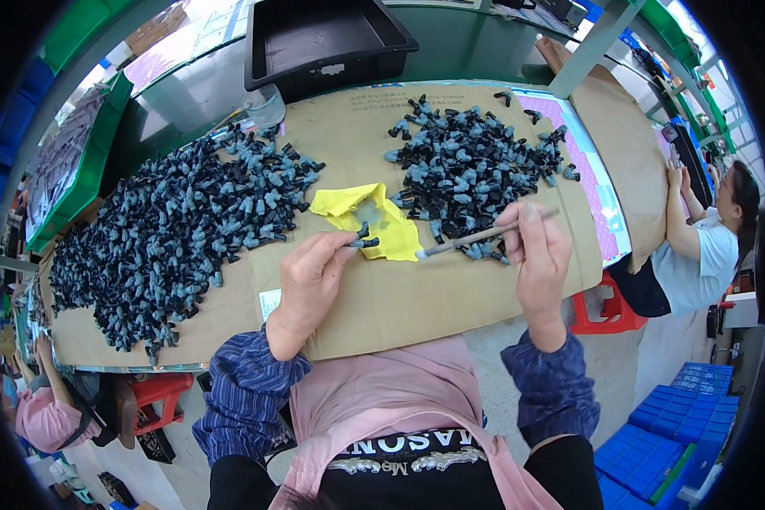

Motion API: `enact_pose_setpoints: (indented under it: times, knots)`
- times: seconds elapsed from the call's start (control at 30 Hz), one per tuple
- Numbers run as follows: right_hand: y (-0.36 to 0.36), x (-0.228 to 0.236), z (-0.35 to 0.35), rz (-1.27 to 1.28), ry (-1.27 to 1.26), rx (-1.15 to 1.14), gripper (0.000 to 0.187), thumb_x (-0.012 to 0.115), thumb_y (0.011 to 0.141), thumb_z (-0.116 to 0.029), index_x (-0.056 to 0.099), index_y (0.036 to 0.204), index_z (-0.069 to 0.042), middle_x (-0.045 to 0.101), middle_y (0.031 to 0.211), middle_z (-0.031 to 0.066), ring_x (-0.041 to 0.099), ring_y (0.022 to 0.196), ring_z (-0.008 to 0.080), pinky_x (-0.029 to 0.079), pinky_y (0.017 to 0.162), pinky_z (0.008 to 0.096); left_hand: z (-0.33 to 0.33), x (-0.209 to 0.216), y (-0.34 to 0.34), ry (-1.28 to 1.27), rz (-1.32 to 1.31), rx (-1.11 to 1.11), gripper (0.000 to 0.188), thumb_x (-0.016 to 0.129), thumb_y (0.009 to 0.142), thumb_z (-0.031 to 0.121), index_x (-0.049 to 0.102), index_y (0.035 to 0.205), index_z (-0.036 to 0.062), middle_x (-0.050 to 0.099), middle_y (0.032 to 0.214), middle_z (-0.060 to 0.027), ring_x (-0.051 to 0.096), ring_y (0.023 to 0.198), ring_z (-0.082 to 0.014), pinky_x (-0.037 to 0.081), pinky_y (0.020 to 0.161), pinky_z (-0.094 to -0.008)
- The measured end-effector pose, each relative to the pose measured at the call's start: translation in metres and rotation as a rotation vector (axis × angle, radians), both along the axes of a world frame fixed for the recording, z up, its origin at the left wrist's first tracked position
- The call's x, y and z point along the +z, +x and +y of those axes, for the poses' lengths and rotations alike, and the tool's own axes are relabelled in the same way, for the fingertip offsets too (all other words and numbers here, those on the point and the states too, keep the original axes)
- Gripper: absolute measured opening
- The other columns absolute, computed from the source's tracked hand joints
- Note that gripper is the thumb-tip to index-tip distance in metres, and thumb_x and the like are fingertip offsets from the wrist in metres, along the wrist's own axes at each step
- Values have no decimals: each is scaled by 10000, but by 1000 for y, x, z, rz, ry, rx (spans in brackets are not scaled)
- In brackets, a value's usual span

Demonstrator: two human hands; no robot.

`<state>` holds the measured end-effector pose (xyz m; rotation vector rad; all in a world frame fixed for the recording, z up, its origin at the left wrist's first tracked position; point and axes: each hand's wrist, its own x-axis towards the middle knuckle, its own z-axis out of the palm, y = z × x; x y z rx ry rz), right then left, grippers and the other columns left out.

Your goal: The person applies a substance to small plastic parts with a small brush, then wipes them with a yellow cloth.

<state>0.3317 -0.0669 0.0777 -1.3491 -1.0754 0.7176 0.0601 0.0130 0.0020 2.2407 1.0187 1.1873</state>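
My left hand [307, 279] pinches a small grey-and-black plastic figure part [364, 238], shaped like a pair of legs with black ends. It is held over the near left edge of a yellow cloth [398, 236], which is creased and has a dark stain. In my right hand [539, 259] is a thin brush [484, 235], its pale tip pointing left beside the cloth's near right corner. Tip and part are apart. Behind the cloth to the right lies a heap of similar parts [472, 161]; a larger heap [187, 212] spreads out on the left.
Cardboard [382, 319] covers the bench top. A black plastic bin [331, 72] stands at the back, with a clear plastic cup [265, 106] near it. A green tray [102, 153] is at the far left. One person [697, 238] sits at the right, another [49, 412] at the left.
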Motion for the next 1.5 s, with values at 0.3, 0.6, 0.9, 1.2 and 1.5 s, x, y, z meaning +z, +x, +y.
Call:
enact_pose_setpoints:
  times: [0.3, 0.6, 0.9, 1.2, 1.5]
  knots:
    - [-16, 41, 77, -288, -435, 496, 376, 460, 1079, -291, 604, 883, -4, 553, 744, 0, 531, 615, 46, 461, 535, 234, 7, -4, 0, -132, -29, 8, 181, 742, 835, -21, 717, 1009, 22, 706, 870, -151, 699, 734, -305, 541, 627, -374]
    - [-91, -12, 146, -1195, -193, 780, 312, 692, 844, -67, 710, 1155, -48, 669, 1045, 212, 666, 1030, 394, 528, 870, 471, 20, -7, -17, -144, -34, 27, 182, 732, 835, -8, 717, 1012, 35, 706, 879, -149, 694, 750, -324, 546, 649, -391]
    - [-94, -14, 161, -1110, -283, 813, 144, 669, 831, -34, 698, 966, 6, 709, 865, 211, 688, 887, 421, 549, 773, 488, 26, -10, -19, -135, -12, 15, 191, 727, 834, -14, 714, 1019, 32, 703, 888, -150, 696, 790, -341, 557, 683, -407]
    - [-91, -33, 161, -1195, -155, 719, 126, 658, 840, -55, 695, 939, 13, 698, 816, 227, 693, 828, 418, 548, 740, 496, 29, -12, -19, -99, -35, 20, 182, 726, 840, -21, 720, 1015, 26, 688, 852, -152, 681, 739, -309, 536, 655, -376]
    - [-92, -22, 159, -957, -366, 861, 217, 659, 839, -66, 752, 1031, -24, 717, 832, 229, 713, 796, 395, 566, 736, 444, 32, -17, -17, -134, -54, 20, 200, 730, 817, -30, 703, 1013, 0, 705, 907, -177, 695, 807, -368, 560, 696, -423]
